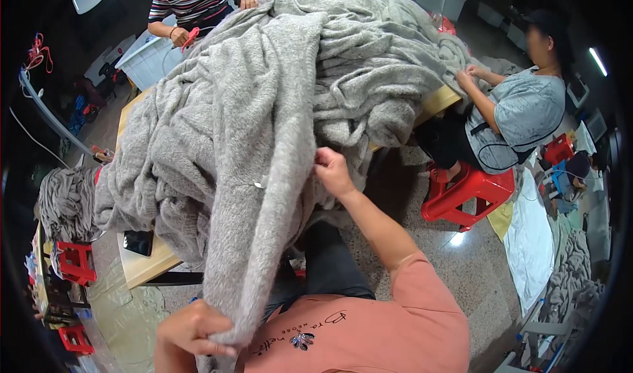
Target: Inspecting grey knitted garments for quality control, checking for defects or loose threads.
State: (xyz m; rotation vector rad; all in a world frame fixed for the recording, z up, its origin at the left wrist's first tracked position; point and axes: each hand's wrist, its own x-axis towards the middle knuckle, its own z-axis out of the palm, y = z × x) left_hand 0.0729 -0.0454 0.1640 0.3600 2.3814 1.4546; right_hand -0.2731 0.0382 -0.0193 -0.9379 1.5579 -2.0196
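A fuzzy grey knitted garment (241, 234) stretches from the heap on the table down toward my chest. Its lower end is gripped by my left hand (198, 325), fingers closed over the edge. Farther up, my right hand (334, 172) pinches the garment's right side between thumb and fingers. A small white label (262, 183) shows on the knit between the two hands. Behind it rises a big heap of similar grey knitwear (369, 50), and the garment's upper part merges with the heap, so where it ends cannot be made out.
The wooden table (153, 266) carries a black phone (138, 242) at its near left corner. A person in a striped top (191, 4) stands across the table; another (527, 103) sits at the right on a red stool (465, 198). A white tub (148, 63) stands beyond the heap's left.
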